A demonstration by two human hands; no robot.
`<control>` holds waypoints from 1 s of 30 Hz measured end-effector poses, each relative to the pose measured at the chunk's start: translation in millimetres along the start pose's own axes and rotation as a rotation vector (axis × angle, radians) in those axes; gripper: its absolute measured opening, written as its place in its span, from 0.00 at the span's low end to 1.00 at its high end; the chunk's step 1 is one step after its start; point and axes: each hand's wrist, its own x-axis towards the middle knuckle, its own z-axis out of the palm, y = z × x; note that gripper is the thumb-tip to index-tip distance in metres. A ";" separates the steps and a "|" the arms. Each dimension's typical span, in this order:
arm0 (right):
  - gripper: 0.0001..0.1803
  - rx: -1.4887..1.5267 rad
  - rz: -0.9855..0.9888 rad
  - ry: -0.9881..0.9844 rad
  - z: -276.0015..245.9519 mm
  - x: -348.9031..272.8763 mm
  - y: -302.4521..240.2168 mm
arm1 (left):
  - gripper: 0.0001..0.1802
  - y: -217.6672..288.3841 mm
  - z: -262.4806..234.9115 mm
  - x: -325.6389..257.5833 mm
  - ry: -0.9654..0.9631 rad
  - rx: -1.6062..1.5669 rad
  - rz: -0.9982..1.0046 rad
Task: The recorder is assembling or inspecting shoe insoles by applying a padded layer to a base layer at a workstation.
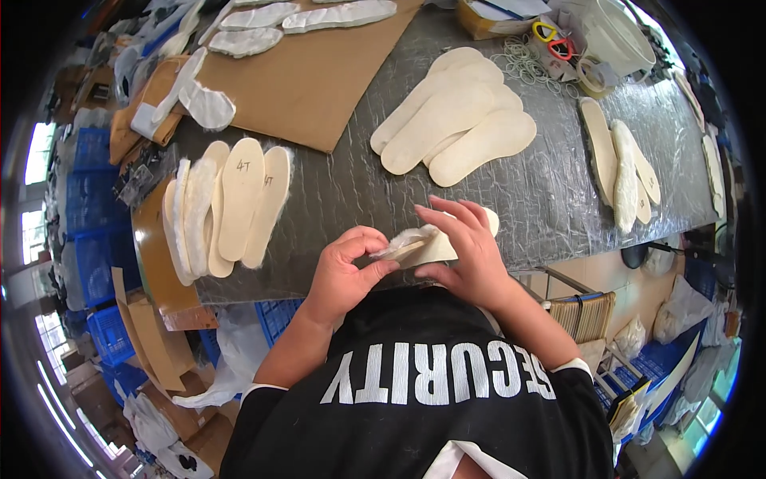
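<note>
At near edge of counter (335, 188), left grip (345, 270) is pinching a fleecy insole (433, 250), right grip (472, 246) is spanning it, hold unclear; seemingly flexing it, next move likely needing steadiness.

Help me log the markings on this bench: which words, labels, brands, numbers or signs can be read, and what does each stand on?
I won't copy wording; here is where it stands.
Black shirt: large white block capitals, legible.
Front left-hand insole: handwritten dark mark, legible.
Insole beside it: similar mark, partly covered.
Right-hand insoles: tiny dark marks, too small to read.
Held insole: no text visible.
</note>
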 end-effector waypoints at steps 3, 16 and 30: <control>0.26 0.206 0.011 -0.168 8.2 20.7 14.5 | 0.08 -1.2 2.5 2.3 0.046 -0.065 -0.044; 0.17 0.310 0.490 -0.541 20.9 32.4 33.7 | 0.06 -38.7 -14.4 -1.7 0.270 -0.450 -0.232; 0.46 -0.482 0.167 -0.200 55.9 -44.6 59.5 | 0.33 -92.7 -19.6 2.2 0.228 0.863 -0.219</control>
